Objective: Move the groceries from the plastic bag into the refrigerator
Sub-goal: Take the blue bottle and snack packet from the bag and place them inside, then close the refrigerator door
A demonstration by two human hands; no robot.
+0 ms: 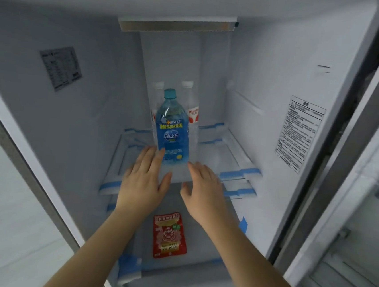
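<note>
A blue-labelled drink bottle (172, 130) with a teal cap stands upright near the front of a glass shelf (232, 168) inside the open refrigerator (271, 81). My left hand (144, 180) is open just left of the bottle's base, fingertips touching or nearly touching it. My right hand (204, 191) is open just right of the base, apart from it. Two clear water bottles (192, 111) with white caps stand behind the blue one. A red snack packet (169, 238) lies flat on a lower shelf, between my forearms. The plastic bag is out of view.
The refrigerator door (358, 206) stands open at the right with door racks. Blue tape strips (241, 171) hold the shelf edges. Stickers are on the left wall (60, 68) and right wall (300, 133). Pale floor shows at the left.
</note>
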